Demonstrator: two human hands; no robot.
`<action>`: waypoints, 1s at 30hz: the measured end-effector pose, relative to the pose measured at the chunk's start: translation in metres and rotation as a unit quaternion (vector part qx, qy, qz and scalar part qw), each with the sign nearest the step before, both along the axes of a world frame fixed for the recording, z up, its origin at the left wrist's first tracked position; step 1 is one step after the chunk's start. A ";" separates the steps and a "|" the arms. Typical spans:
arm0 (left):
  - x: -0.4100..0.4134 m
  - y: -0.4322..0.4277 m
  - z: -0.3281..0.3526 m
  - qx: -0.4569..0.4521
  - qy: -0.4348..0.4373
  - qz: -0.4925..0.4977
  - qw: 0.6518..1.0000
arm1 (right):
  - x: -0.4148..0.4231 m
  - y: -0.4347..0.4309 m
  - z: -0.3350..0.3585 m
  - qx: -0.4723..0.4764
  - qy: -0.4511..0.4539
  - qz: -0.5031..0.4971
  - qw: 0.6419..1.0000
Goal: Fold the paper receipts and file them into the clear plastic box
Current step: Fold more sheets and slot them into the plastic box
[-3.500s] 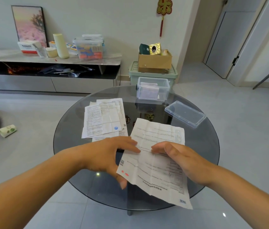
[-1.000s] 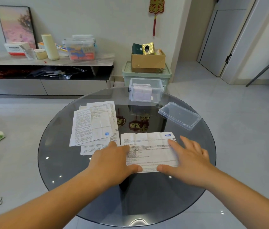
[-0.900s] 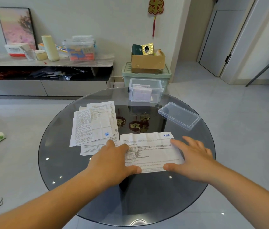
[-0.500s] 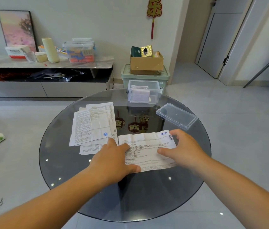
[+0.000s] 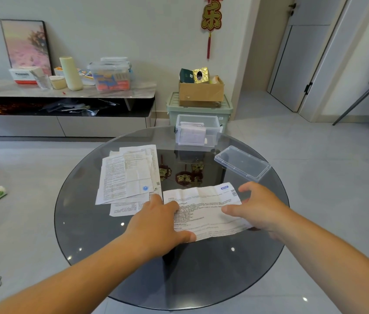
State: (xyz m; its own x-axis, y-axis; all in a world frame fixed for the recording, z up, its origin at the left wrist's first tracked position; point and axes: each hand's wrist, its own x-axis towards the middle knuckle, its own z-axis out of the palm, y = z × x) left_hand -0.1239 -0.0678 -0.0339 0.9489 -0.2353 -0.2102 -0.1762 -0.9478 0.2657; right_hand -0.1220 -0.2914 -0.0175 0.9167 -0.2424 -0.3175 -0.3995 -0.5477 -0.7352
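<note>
Left hand (image 5: 156,225) spread flat on the receipt (image 5: 204,211), right hand (image 5: 262,207) pinches its right edge, clear plastic box (image 5: 198,132) farther back on glass table (image 5: 179,279)

My round glass desk (image 5: 88,223) carries a receipt pile (image 5: 129,177) at left, a creased receipt (image 5: 204,211) nearest me, the clear plastic box (image 5: 198,131) at its far edge, and the lid (image 5: 242,163) at right.
</note>
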 end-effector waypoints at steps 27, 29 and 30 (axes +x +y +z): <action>0.019 0.019 0.036 -0.413 -0.128 -0.069 0.899 | -0.004 -0.001 0.036 0.051 -0.337 0.216 0.915; 0.014 0.024 0.029 -0.405 -0.087 -0.070 0.907 | -0.005 -0.003 0.029 0.082 -0.299 0.190 0.931; 0.011 0.027 0.026 -0.407 -0.064 -0.062 0.909 | -0.006 -0.004 0.026 0.087 -0.283 0.185 0.937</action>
